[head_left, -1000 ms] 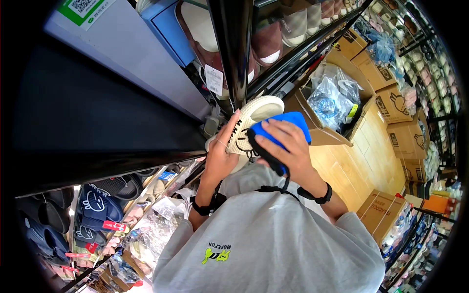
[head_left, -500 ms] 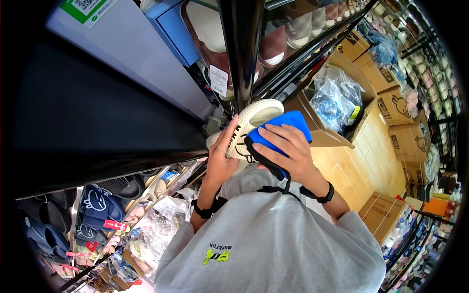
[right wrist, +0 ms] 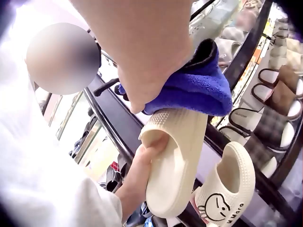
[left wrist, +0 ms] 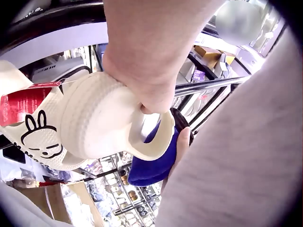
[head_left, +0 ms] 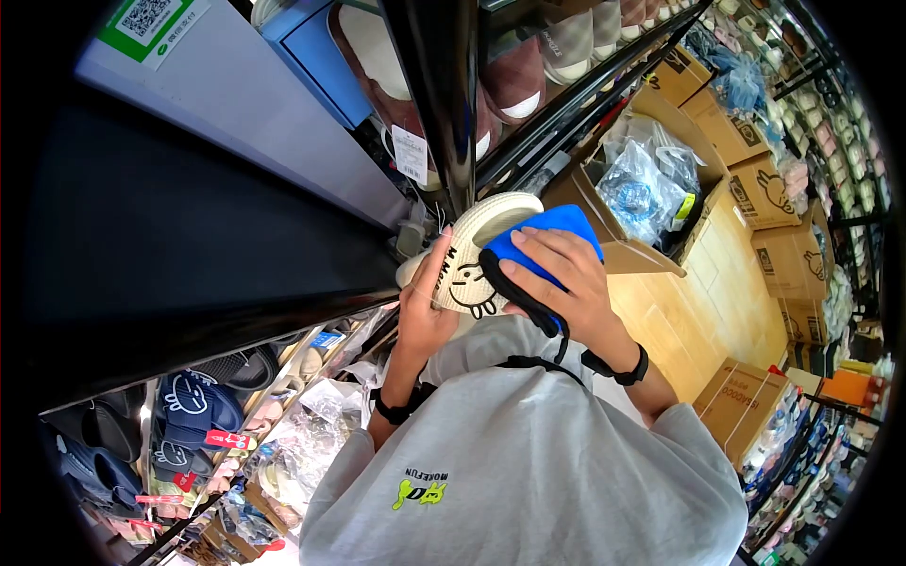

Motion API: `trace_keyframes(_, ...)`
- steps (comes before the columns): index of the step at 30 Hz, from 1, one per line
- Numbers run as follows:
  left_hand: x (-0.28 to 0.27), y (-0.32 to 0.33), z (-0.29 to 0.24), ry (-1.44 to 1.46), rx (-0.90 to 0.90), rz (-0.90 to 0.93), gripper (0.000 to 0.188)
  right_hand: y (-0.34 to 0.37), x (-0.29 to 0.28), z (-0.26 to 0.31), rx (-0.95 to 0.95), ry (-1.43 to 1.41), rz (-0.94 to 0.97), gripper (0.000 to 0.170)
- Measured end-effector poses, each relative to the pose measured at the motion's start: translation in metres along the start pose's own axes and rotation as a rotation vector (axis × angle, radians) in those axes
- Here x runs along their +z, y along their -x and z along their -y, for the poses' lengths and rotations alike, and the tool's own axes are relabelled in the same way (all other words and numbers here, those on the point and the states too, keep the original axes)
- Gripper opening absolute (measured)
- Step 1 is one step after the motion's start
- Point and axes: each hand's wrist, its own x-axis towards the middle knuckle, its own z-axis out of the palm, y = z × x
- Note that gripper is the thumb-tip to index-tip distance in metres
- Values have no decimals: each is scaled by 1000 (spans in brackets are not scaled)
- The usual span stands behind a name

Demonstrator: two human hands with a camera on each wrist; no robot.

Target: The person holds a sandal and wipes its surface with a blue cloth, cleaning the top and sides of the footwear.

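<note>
Cream slippers, two of them in the wrist views, carry a black rabbit drawing and lettering. My left hand grips one, its thumb inside the foot opening in the right wrist view. Beside that slipper, the other slipper shows its rabbit face. A red tag lies by the drawing in the left wrist view. My right hand holds a fluffy blue cloth with black edging and a black cord, its fingers spread over it against the slipper. The cloth covers part of the slipper's upper.
A black post and dark panel stand close ahead and left. At right, an open carton holds plastic-wrapped goods. Stacked cartons and shoe racks line the far right; navy slippers hang at lower left.
The right hand and cloth have shifted slightly right across the slipper, uncovering more of the rabbit face. The left hand keeps its grip, a little further left.
</note>
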Motion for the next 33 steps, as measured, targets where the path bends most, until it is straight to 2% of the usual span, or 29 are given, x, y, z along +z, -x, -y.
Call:
trace_keyframes(8, 7, 7, 16, 64, 19, -39, 79, 6, 4, 7, -125, -14, 60, 55)
trace_keyframes(10, 8, 8, 15, 56, 21, -40, 79, 3, 0, 3, -3, -60, 36, 57)
trace_keyframes(12, 10, 7, 15, 61, 5, -88, 78, 4, 1, 2, 37, -80, 13, 58)
trace_keyframes(15, 8, 1, 10, 92, -42, -43, 78, 8, 10, 7, -88, -29, 24, 53)
trace_keyframes(19, 11, 0, 9, 94, -47, -27, 78, 14, 11, 11, -215, 10, 158, 49)
trace_keyframes(22, 9, -1, 11, 26, -9, -40, 79, 3, 5, -2, 4, -82, 71, 56)
trace_keyframes(24, 8, -1, 10, 17, -4, -49, 80, -2, 6, -9, 81, -88, 11, 59)
trace_keyframes(26, 5, -5, 6, 49, -51, -18, 80, -4, 10, -4, 76, -86, 4, 57)
trace_keyframes(30, 3, -6, 1, 49, -17, -7, 79, 1, 13, 14, -188, -45, 153, 46)
trace_keyframes(33, -1, -6, 4, 24, -19, 1, 79, 0, 15, 7, -197, -50, 171, 49)
